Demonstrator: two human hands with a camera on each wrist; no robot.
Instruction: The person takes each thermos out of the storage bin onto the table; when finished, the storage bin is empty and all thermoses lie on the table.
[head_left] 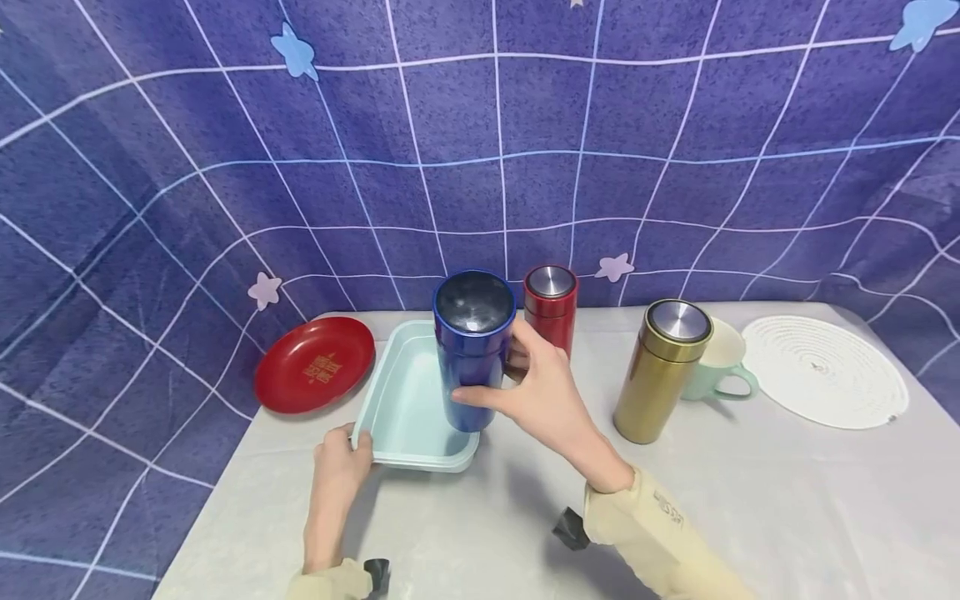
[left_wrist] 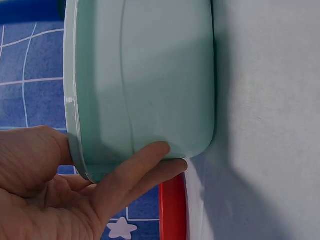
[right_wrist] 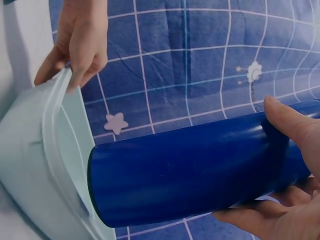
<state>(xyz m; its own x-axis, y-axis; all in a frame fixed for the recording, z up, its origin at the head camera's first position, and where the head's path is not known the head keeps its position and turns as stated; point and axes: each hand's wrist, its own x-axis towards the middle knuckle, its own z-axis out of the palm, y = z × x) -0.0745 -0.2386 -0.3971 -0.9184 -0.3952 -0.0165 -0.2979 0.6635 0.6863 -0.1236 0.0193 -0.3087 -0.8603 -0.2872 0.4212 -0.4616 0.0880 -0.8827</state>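
blue flask: held upright over the right part of the tray, its base low inside the tray's rim; whether the base rests on the tray floor cannot be told. in the right wrist view the whole blue body is seen, with its bottom end at the tray's edge.
right hand: wrapped round the flask's side, thumb across the front and fingers curled behind, so the flask is clasped firmly. in the right wrist view the thumb lies on top of the body and the fingers below it.
pale green tray: a rectangular basin set on the table, long side running away from the person. its outer wall fills the left wrist view.
left hand: the tray's near left corner is gripped, thumb over the rim and fingers curled under the wall; the same grip is seen from the right wrist view.
red flask: stood just behind the right hand, steel lid on.
gold flask: stood to the right, well apart from the tray, steel lid on.
mint mug: placed just behind the gold flask, partly hidden by it.
red plate: laid left of the tray, close beside it.
white woven mat: laid at the far right.
table: covered in a pale cloth.
backdrop: blue cloth with a white grid and small stars.
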